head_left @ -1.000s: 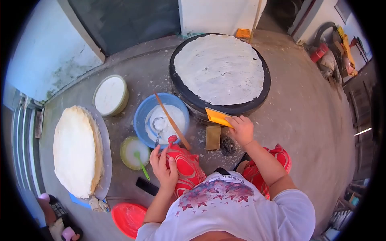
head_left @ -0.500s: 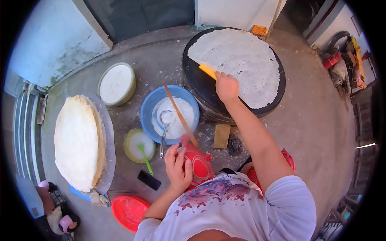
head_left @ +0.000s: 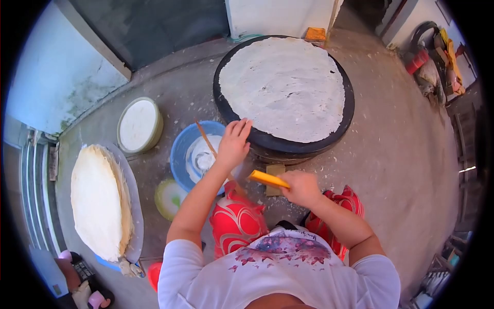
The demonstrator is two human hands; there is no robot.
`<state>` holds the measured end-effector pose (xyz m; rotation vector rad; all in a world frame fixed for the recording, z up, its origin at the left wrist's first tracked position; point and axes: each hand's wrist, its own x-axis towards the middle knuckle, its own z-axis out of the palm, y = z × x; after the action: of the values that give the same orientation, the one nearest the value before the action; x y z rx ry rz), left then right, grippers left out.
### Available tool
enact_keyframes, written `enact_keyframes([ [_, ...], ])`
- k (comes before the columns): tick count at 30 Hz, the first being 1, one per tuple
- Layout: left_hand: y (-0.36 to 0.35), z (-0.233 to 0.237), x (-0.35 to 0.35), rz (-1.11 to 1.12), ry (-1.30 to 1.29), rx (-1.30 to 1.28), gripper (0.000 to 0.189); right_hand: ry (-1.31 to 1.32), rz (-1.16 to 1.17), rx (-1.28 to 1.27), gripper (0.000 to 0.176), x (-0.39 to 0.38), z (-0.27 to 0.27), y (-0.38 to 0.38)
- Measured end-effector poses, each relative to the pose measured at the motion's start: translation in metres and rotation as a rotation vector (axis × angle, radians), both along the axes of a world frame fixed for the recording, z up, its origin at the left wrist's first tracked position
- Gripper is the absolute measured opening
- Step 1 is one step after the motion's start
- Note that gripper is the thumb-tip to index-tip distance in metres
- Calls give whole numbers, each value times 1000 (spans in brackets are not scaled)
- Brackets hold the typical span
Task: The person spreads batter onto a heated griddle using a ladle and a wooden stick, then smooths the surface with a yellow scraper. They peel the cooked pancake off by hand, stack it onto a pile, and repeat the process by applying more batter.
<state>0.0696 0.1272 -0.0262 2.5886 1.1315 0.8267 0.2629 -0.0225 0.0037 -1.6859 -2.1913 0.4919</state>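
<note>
Right grip (head_left: 301, 188) is wrapped around the yellow scraper (head_left: 268, 179), fingers closed on one end, the other end poking out toward the left. That hand's on the near side of the griddle (head_left: 262, 140), clear of its rim. Left grip (head_left: 235, 141) is up at the griddle's near-left edge, fingers bent and the tips right by the border of the white crepe (head_left: 283, 87). Honestly can't tell if those fingers are pinching it or just resting there, too small to see.

The crepe itself lies flat on the griddle and covers most of it, with black rim showing around it and a few small dark spots and creases.

Just left of the griddle there's a blue basin (head_left: 177, 154) with white stuff inside, plus a stick (head_left: 206, 136) slanting across it, partly behind the left arm. Further left of the griddle is a tub (head_left: 156, 135) full of white stuff, then a tall pale stack (head_left: 98, 206) well off to the near left. Small block (head_left: 275, 170) sits at the griddle's near side, partly behind the scraper.
</note>
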Motion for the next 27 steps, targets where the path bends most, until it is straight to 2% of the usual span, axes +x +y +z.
enact_keyframes([
  [1, 9, -7, 12, -8, 6, 4, 61, 15, 11, -40, 30, 0, -4, -1],
  [2, 15, -14, 23, -26, 96, 37, 61, 63, -13, 8, 23, -2, -7, -2],
  [3, 22, -22, 32, -45, 187, 68, 61, 71, -19, 9, 23, -3, -6, -1],
  [4, 28, -31, 40, -32, 196, 151, 43, 52, 14, 4, 21, -2, -4, -1],
  [5, 35, -38, 44, -41, 204, 153, 43, 32, 47, 1, 19, -1, -1, -1],
  [7, 47, -37, 51, -91, 222, 149, 19, 46, 42, 15, 18, 2, 2, -2],
  [8, 55, -36, 57, -97, 229, 151, 19, 53, 45, 25, 18, 5, 2, -3],
  [10, 70, -21, 70, 37, 115, -76, 5, 48, 40, 5, 22, 11, 2, -4],
  [12, 85, -1, 83, 19, 49, -35, 5, 45, 37, -10, 27, 14, 4, -5],
  [14, 100, 21, 94, -2, -23, 12, 6, 69, 32, -10, 19, 14, 8, -4],
  [18, 123, 54, 116, -44, -89, 150, 7, 132, 16, 4, 18, 16, 7, -6],
  [20, 128, 72, 123, -53, -110, 222, 9, 85, 30, -12, 27, 18, 6, -6],
  [24, 113, 106, 124, -86, -221, 334, 11, 70, 28, 2, 27, 20, 6, -8],
  [27, 89, 105, 108, -145, -206, 369, 14, 66, 25, 23, 26, 18, 7, -10],
])
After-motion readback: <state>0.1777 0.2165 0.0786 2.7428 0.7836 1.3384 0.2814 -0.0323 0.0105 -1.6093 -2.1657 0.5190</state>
